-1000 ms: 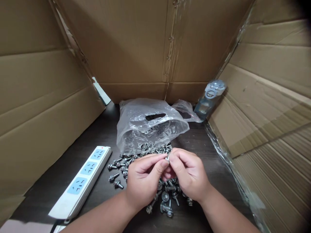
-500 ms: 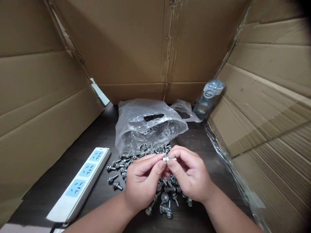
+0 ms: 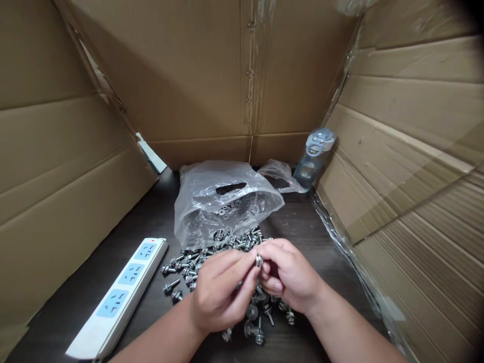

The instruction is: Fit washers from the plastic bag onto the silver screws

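- So we've got our left hand and right hand together, fingertips of both pinched on one small metal fastener.
- White power strip sits off to our left.
- Loose bolts are scattered under and past our hands.
- Our clear plastic bag gapes toward us behind those.
- Farther back, right side: water bottle beside the cardboard.

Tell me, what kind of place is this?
Probably a makeshift work nook: cardboard walls stand around a dark tabletop, where loose bolts and a power strip lie.
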Tool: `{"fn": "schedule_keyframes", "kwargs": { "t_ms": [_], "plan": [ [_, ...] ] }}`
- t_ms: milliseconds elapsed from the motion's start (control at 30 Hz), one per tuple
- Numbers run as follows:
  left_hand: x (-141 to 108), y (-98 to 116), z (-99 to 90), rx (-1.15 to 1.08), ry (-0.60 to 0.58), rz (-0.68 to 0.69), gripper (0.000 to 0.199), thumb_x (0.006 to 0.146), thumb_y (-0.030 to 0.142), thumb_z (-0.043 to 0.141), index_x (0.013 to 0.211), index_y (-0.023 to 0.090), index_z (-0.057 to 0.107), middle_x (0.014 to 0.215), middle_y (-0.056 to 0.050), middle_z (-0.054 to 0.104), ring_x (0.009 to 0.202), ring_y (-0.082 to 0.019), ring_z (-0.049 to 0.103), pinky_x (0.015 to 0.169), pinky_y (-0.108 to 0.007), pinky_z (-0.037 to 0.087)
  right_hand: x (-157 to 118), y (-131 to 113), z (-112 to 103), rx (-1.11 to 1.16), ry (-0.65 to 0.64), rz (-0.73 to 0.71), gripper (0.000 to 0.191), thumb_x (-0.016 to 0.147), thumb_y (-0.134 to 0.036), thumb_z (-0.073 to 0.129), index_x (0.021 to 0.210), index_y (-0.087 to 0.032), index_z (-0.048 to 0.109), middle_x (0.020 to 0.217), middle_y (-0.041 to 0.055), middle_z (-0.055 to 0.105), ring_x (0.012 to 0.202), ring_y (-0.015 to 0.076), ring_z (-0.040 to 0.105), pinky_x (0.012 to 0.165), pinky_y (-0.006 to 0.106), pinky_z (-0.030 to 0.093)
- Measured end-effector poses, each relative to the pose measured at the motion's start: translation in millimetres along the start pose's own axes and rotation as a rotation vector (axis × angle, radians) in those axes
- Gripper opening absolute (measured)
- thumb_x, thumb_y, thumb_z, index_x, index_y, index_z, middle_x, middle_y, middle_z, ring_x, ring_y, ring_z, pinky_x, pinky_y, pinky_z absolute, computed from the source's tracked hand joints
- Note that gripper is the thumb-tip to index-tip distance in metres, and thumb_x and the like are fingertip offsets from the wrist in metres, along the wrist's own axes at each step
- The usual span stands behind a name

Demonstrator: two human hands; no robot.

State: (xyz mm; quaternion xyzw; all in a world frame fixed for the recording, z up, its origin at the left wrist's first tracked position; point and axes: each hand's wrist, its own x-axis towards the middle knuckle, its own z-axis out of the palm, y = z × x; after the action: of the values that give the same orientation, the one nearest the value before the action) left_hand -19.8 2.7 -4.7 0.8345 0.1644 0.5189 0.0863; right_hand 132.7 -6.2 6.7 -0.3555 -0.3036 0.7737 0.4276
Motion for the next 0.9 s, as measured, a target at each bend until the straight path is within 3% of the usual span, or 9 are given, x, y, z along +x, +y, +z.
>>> {"fn": "schedule_keyframes", "kwargs": {
  "t_ms": [367,533,667,900],
  "plan": [
    [5.7,-1.2,-5.5,-0.033,-0.071,0.054,0.054,0.069,-0.006,0.061,0.122,0.004,0.057,0.08,-0.012,0.064,0.071,-0.015,0.058,0.06,-0.028,0.048,0.1,0.0,-0.2,0.018,-0.011,0.069,0.027,0.066,-0.025,0.056,0.045,-0.015,0.043,0.037,-0.0041,0.036,0.027,0.0028,0.024,0.031,0.016,0.013],
    [6.8,0.6,-2.7,-0.191,0.047,-0.152,0.042,0.075,-0.006,0.059,0.113,0.011,0.065,0.087,-0.009,0.066,0.078,-0.013,0.063,0.066,-0.023,0.053,-3.5,0.5,1.9,-0.158,0.073,-0.145,0.037,0.078,-0.039,0.06,0.055,-0.013,0.047,0.046,-0.004,0.041,0.032,0.0024,0.029,0.033,0.017,0.016],
    [6.0,1.5,-1.0,-0.207,0.094,-0.295,0.035,0.077,-0.003,0.061,0.106,0.016,0.069,0.086,-0.005,0.069,0.075,-0.01,0.064,0.066,-0.02,0.053,-6.3,-1.0,2.3,-0.42,0.132,-0.333,0.045,0.09,-0.045,0.052,0.059,-0.013,0.046,0.044,-0.0031,0.042,0.038,0.0043,0.037,0.04,0.017,0.028],
    [3.7,0.3,-1.8,-0.168,0.153,-0.316,0.035,0.075,-0.003,0.065,0.103,0.019,0.068,0.091,-0.002,0.071,0.08,-0.008,0.066,0.074,-0.016,0.053,-9.5,2.1,-3.1,-0.237,-0.015,-0.444,0.022,0.089,-0.034,0.059,0.088,-0.012,0.06,0.06,0.0019,0.06,0.051,0.0115,0.056,0.051,0.025,0.048]
  ]
}}
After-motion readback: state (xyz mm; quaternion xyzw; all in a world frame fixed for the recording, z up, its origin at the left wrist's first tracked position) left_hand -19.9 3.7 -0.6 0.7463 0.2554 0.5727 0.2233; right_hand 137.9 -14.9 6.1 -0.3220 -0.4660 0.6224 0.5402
